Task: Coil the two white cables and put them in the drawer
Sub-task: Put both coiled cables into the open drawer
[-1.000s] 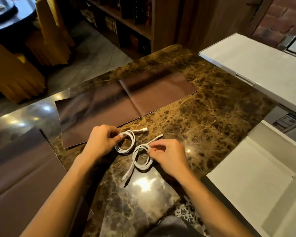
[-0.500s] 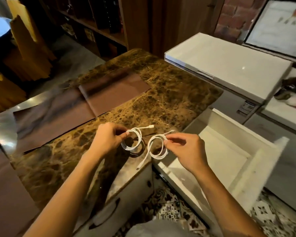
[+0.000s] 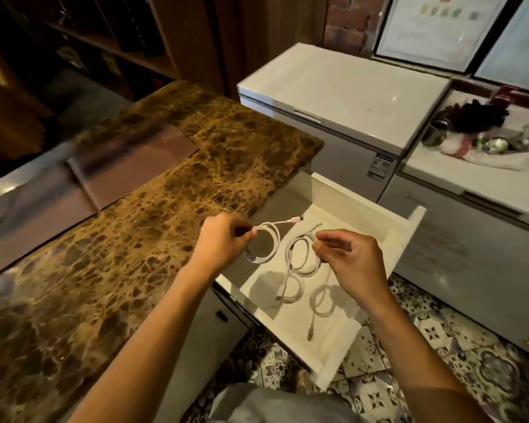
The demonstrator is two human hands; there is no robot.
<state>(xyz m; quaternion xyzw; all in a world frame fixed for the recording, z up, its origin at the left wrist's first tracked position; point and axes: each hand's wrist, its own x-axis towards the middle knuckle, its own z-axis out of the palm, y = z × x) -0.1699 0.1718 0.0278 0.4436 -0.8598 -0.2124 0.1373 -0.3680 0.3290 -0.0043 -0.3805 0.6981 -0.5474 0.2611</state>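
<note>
My left hand (image 3: 219, 244) pinches a coiled white cable (image 3: 268, 242) at the top of its loop; its plug sticks out to the right. My right hand (image 3: 350, 259) pinches a second coiled white cable (image 3: 300, 257), whose loose end hangs down. Both coils hang in the air above the open white drawer (image 3: 406, 236), which juts out from under the brown marble counter (image 3: 135, 239). The coils cast shadows on the drawer's white floor. Nothing else shows inside the drawer.
Brown leather mats (image 3: 110, 175) lie on the counter to the left. A white chest freezer (image 3: 342, 96) stands behind the drawer, a second one (image 3: 471, 190) with clutter on top to the right. Patterned floor tiles (image 3: 440, 346) lie below. Wooden shelving (image 3: 113, 41) is at the back.
Both hands lifted the two coiled cables off the counter and carried them right, out over the open drawer. My view turned right with them.
</note>
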